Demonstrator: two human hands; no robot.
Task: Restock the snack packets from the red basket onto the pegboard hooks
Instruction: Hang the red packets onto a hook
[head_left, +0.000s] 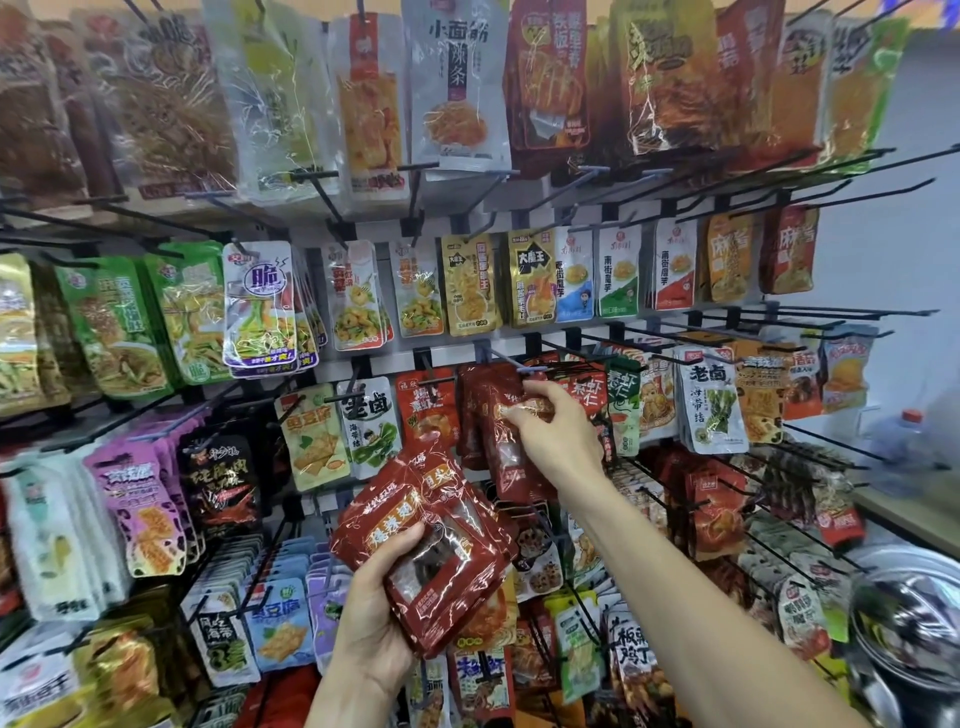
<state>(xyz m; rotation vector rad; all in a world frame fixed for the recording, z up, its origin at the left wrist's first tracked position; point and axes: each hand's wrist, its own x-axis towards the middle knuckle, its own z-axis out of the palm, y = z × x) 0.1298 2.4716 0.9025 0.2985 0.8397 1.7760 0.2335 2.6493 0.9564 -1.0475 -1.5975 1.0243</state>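
My left hand grips a stack of dark red snack packets at lower centre, thumb across the front packet. Above it, my right hand pinches the top of one dark red packet right under a black pegboard hook. That packet hangs among others of the same kind. I cannot tell whether its hole is on the hook. A patch of red at the bottom edge may be the basket; most of it is hidden.
Rows of black hooks full of hanging snack packets cover the whole wall, such as the purple-framed packets on the left and the white seaweed packets on the right. Several bare hook ends stick out at upper right. A shiny metal pot sits at lower right.
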